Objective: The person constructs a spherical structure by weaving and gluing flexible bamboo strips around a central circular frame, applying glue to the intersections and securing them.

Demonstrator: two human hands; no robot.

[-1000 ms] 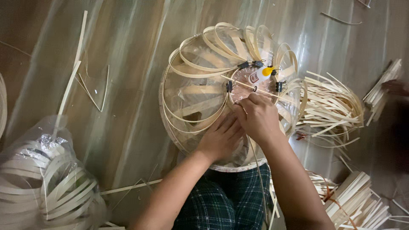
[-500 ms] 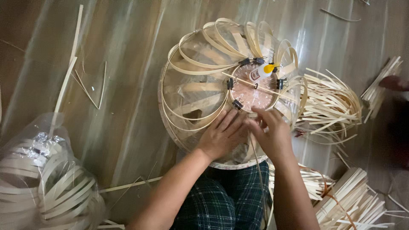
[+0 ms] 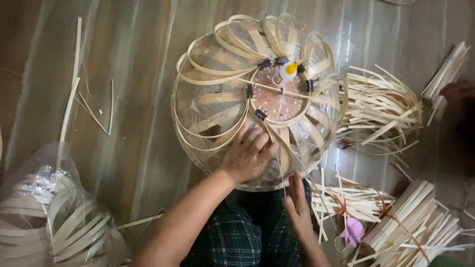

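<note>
The left hand [image 3: 249, 154] lay flat, grasping nothing, on the bamboo lantern frame [image 3: 257, 99] over the lap; the right hand [image 3: 297, 202] pinched a thin strip [image 3: 278, 163]. Loose strip bundles [image 3: 381, 106] crowded alongside.

We see our left hand [image 3: 249, 157] lying flat on the near side of a round dome [image 3: 257, 99] woven from bent bamboo strips, our fingers [image 3: 257, 141] spread just below its round centre disc [image 3: 280, 94], which is ringed by small black clips [image 3: 261, 114]. Our right hand [image 3: 297, 207] is at the dome's lower rim, by a thin strip [image 3: 277, 158] that runs down from the disc. Loose bamboo strips [image 3: 381, 106] lie to the right on the floor [image 3: 128, 99], and a clear bag [image 3: 54, 222] of coiled strips sits at the lower left.
</note>
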